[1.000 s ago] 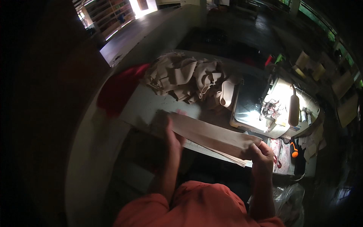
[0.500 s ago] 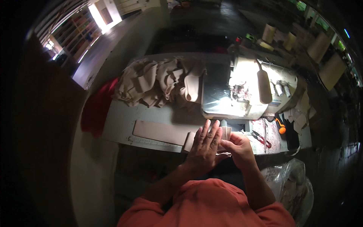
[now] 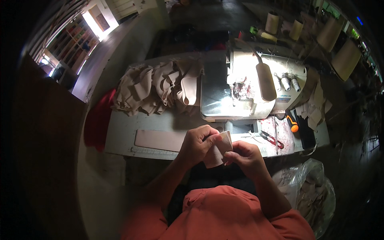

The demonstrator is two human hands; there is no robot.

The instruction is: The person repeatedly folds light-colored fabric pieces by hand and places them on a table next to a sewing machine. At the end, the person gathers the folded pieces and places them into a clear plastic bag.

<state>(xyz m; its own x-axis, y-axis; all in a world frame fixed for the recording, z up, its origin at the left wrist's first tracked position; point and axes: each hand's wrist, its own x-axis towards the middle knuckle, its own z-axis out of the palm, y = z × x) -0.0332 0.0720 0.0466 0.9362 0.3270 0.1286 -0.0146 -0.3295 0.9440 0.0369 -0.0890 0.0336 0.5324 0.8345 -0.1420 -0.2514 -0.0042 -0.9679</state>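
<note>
Both of my hands grip a folded piece of beige fabric point(image 3: 217, 154) just in front of the table's near edge. My left hand point(image 3: 198, 143) pinches its upper left side between thumb and bent fingers. On the fabric's right edge, my right hand point(image 3: 245, 156) is closed, thumb on top. A flat beige fabric strip point(image 3: 158, 140) lies on the table to the left, with a clear ruler point(image 3: 154, 153) along its near side. Beyond my hands stands a lit sewing machine point(image 3: 256, 86).
A heap of beige fabric pieces point(image 3: 156, 88) sits left of the machine. Red-handled thread snips point(image 3: 273, 140) and an orange-tipped tool point(image 3: 294, 128) lie at the right. Thread cones point(image 3: 272, 23) stand behind. A clear plastic bag of scraps point(image 3: 312, 192) is at my right; red cloth point(image 3: 98, 122) hangs at the left.
My left hand has gone from lying flat over the fabric to pinching it. The folded fabric now tilts up between both hands, nearer to me. The view has shifted slightly.
</note>
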